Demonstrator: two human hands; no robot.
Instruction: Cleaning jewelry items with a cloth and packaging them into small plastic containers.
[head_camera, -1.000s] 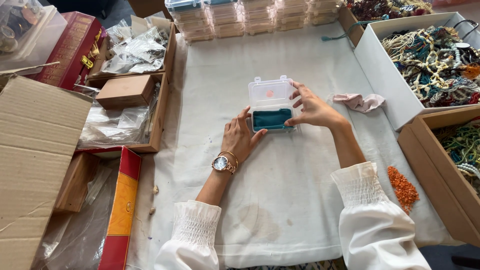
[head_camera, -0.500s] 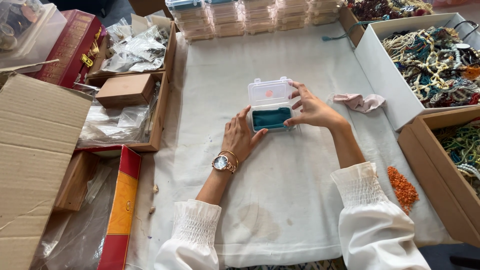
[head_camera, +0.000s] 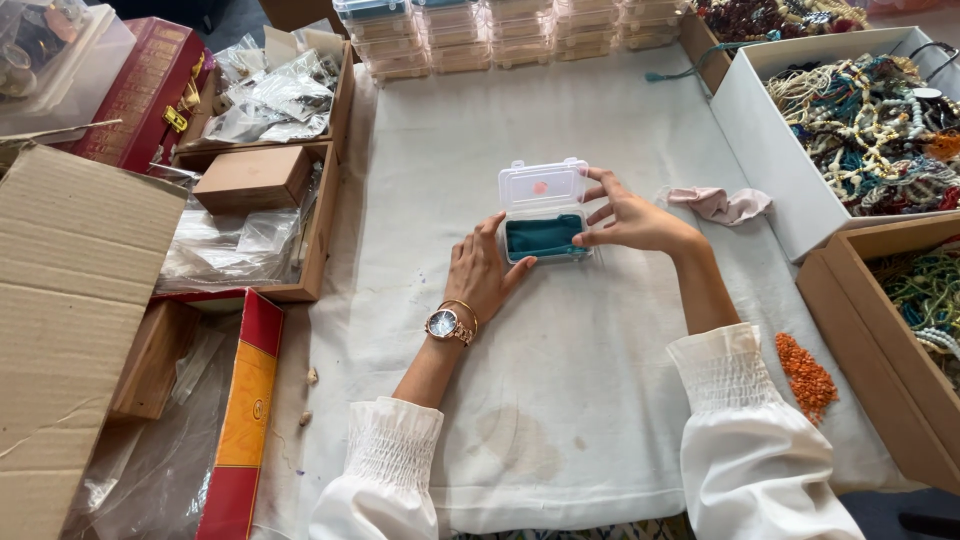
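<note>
A small clear plastic box (head_camera: 543, 212), its lid up and teal cloth inside, sits mid-desk on the white cloth (head_camera: 560, 400). The left hand (head_camera: 483, 275) steadies its near corner with fingers together; the right hand (head_camera: 630, 217) touches its side, fingers spread. Stacked clear boxes (head_camera: 500, 32) line the far edge, a red-and-yellow carton (head_camera: 240, 410) lies left.

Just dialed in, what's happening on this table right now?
A person in white sleeves has both hands on a small clear plastic box at the middle of a white cloth. Its lid stands open, and something teal lies inside. The left hand rests against the box's left side; the right hand touches its right side with spread fingers. Boxes of beaded necklaces sit to the right, and stacked clear cases line the far edge.
</note>
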